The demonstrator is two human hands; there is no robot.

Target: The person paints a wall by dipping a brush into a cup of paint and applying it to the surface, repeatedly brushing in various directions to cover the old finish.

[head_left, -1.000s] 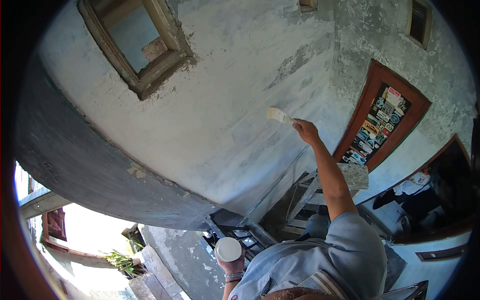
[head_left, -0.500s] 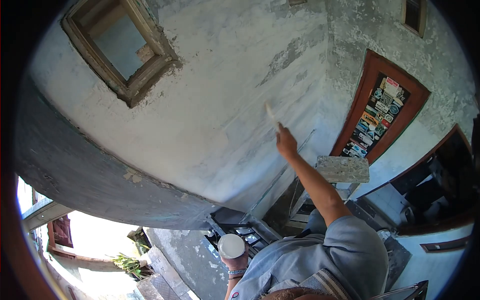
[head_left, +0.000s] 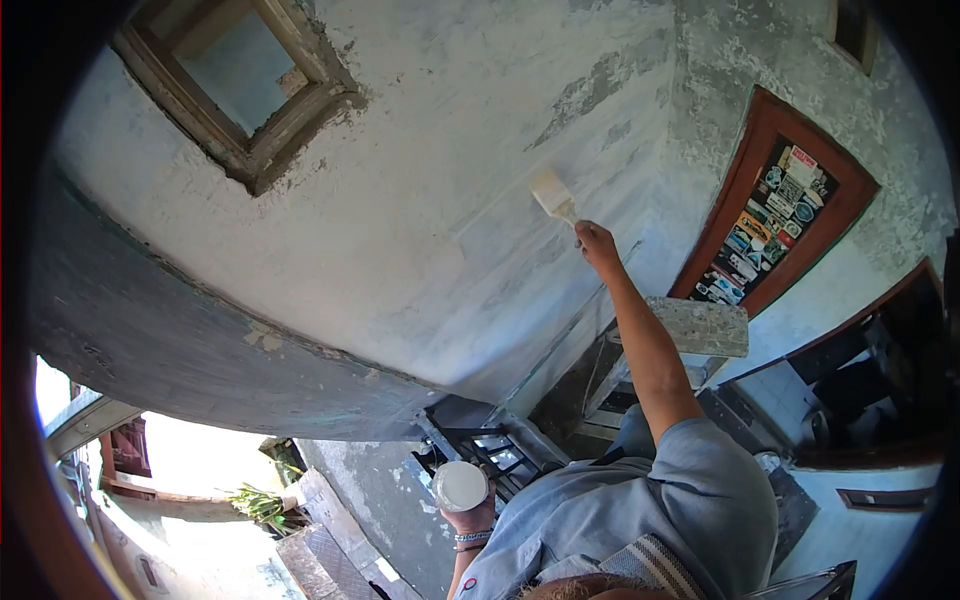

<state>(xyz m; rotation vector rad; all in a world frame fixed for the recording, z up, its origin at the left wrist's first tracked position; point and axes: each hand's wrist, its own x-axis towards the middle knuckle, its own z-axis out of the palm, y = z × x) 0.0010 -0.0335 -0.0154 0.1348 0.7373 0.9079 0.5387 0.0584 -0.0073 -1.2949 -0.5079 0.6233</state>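
Stretched out toward the pale, patchy wall (head_left: 400, 230), my right hand (head_left: 597, 243) grips the handle of a wide paintbrush (head_left: 552, 194). The flat side of its light bristles shows in front of the wall; whether they touch it I cannot tell. Low in the view, my left hand (head_left: 472, 517) is wrapped round a round container (head_left: 461, 486) with a whitish top surface. Bracelets circle that wrist.
A wooden window frame (head_left: 245, 160) is at the upper left. To the right stand a red-brown door frame (head_left: 735, 150) with a stickered panel and a worn step top (head_left: 697, 326). Dark metal rungs (head_left: 500, 447) lie beyond the container. A green plant (head_left: 262, 507) grows lower left.
The brush has turned from edge-on to showing its flat side, and my right hand has shifted slightly right and up. My left hand still holds the container.
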